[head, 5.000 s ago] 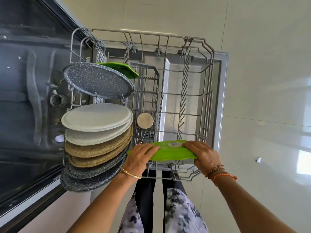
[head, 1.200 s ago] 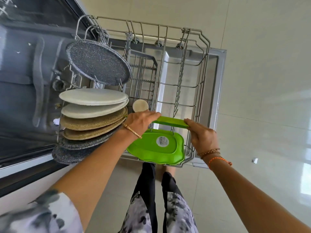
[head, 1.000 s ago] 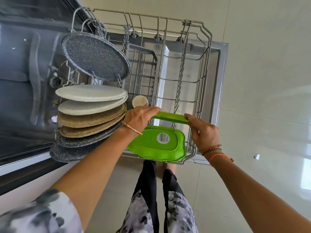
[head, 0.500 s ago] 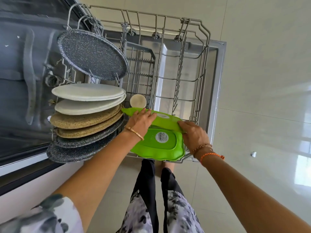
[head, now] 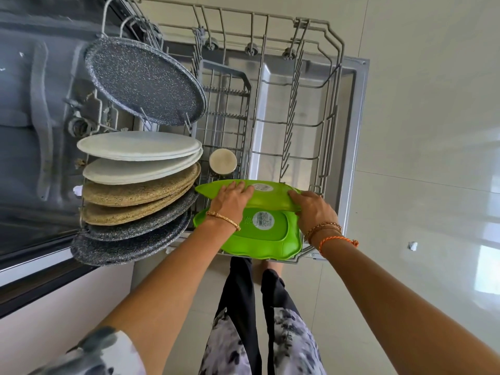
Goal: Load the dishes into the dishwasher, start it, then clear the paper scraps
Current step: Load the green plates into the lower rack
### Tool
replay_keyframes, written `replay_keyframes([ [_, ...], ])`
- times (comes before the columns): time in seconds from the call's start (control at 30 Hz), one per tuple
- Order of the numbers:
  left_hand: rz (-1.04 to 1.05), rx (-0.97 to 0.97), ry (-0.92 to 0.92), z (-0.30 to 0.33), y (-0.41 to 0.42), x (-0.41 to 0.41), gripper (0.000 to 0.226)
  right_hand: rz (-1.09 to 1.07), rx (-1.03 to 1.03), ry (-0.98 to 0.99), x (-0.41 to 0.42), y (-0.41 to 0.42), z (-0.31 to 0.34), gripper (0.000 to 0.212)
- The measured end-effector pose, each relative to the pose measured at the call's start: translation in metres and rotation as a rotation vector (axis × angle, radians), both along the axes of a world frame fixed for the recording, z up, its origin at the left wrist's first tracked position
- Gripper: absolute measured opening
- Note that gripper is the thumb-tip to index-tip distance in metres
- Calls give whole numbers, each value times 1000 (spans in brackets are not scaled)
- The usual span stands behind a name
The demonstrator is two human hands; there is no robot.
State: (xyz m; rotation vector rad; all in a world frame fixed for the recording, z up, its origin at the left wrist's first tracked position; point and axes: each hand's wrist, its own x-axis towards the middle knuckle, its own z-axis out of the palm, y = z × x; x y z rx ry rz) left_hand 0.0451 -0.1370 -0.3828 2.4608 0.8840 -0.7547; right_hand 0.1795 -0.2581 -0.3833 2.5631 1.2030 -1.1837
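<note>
Plate (head: 270, 197), green, stood on edge near the front of the wire rack (head: 328, 85), leaning back, with a white sticker on its upturned underside. Both hands were on it. The left hand (head: 232, 197) lay over its left part, fingers spread and fairly straight, pressing on the surface; a thin gold bangle sat at the wrist. The right hand (head: 311, 209) gripped its right end, fingers curled over the rim; whether the thumb was underneath could not be made out. A beaded bracelet and an orange thread ringed that wrist.

Just in front of it, toward the person, a second green plate (head: 270, 236) leaned in the rack with its underside and a round barcode sticker facing up. The two green plates looked very close, perhaps touching; the hands hid the gap.

Behind the held plate, a small round cup (head: 223, 161) sat in the rack, bottom up. To the left ran a row of round plates on edge: two white plates (head: 140, 155), two tan speckled plates (head: 135, 201) and two dark speckled plates (head: 130, 239), overlapping one another. Farther back a single large dark speckled plate (head: 146, 82) leaned apart from the row.

The rack was drawn out over the open dishwasher door (head: 357, 131). The dishwasher's dark tub (head: 35, 104) filled the left side. On the pale tiled floor at right lay a small white scrap (head: 412, 245), well apart from the rack.
</note>
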Motion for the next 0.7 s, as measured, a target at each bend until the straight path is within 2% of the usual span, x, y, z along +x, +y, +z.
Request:
replay_keyframes([
  [0.1, 22, -29, 41, 2, 0, -1, 65, -3, 20, -15, -4, -2, 5, 65],
  [0.23, 43, 62, -14, 15, -9, -6, 78, -25, 119, -58, -8, -2, 20, 66],
  [0.37, 53, 168, -98, 47, -13, -10, 65, -120, 327, -41, -5, 11, 51, 48],
  [0.47, 49, 226, -143, 88, -11, -11, 51, -205, 599, -91, -8, 27, 96, 33],
  [0.6, -63, 352, -384, 177, -9, -21, 36, -158, 900, -229, -20, 33, 181, 35],
  [0.67, 27, 332, -547, 217, -13, -34, 14, -81, 971, -308, -27, 31, 223, 39],
  [0.7, 107, 317, -655, 234, -15, -43, 17, -41, 992, -329, -32, 32, 243, 39],
])
